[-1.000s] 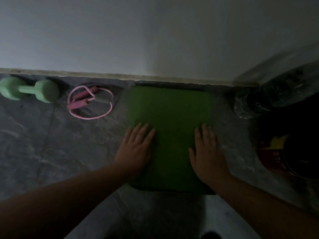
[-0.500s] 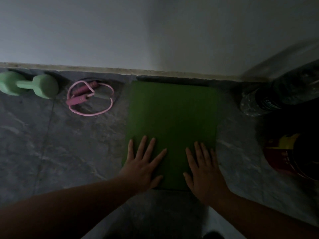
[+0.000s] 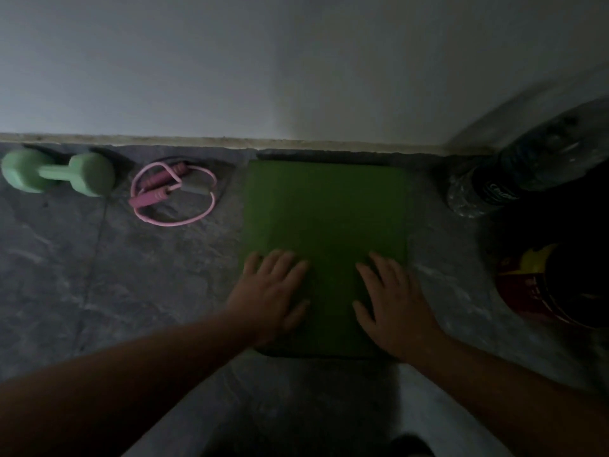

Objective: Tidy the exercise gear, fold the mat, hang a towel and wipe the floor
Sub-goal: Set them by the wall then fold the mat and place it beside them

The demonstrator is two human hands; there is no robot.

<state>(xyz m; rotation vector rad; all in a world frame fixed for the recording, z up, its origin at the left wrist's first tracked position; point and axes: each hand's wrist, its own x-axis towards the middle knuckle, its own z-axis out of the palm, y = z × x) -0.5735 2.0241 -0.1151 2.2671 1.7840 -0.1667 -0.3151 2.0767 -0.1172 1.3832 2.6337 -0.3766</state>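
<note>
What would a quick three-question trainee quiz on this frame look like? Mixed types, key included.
1. True or false: both hands lie flat on the folded green mat.
2. Which item lies nearest the mat's left edge? A) dumbbell B) pink skipping rope C) plastic bottle
3. Fill in: the mat's far edge lies close to the ____.

Key:
1. True; left hand and right hand rest on it, fingers straight.
2. B
3. wall
</note>
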